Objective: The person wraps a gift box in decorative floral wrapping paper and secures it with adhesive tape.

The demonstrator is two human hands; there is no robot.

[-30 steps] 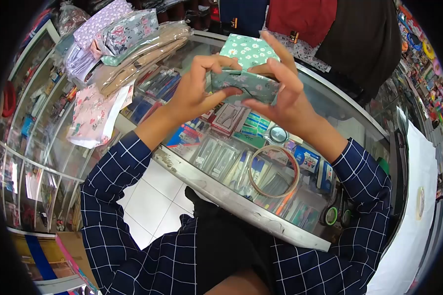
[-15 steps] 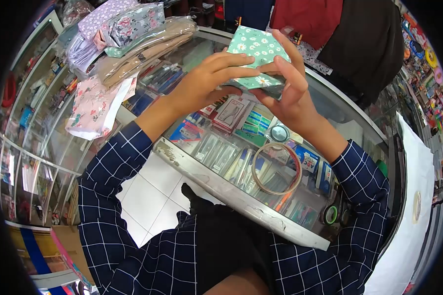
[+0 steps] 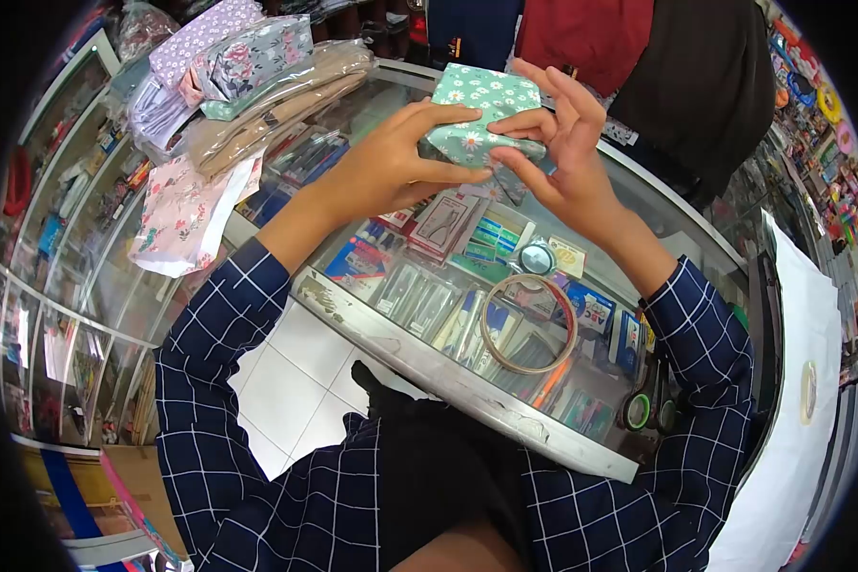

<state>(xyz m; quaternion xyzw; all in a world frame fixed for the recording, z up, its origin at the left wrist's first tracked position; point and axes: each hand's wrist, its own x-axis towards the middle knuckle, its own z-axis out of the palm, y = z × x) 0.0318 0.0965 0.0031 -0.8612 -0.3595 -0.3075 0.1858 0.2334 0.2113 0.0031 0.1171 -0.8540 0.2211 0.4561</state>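
A small box wrapped in mint-green paper with white daisies (image 3: 489, 91) is held up over the far side of the glass counter. My left hand (image 3: 386, 157) grips its left side, fingers over the top and thumb along the lower edge. On the other side, my right hand (image 3: 572, 157) has thumb and index finger pressed at the box's right end, where the paper looks folded. Its other fingers are raised. The underside of the box is hidden. Below, a large, nearly used-up roll of tape (image 3: 526, 369) lies on the glass.
The glass counter (image 3: 429, 367) holds packaged stationery. Scissors (image 3: 637, 412) are at its right end. On the left, floral paper (image 3: 186, 214) lies near bagged folded cloth (image 3: 276, 110). White sheets (image 3: 782, 400) stand at the right, and dark garments (image 3: 701, 86) hang behind the counter.
The box has tipped so more of its daisy-covered near side shows. My left thumb has come round to the near edge, and my right thumb and fingers have shifted on the right end.
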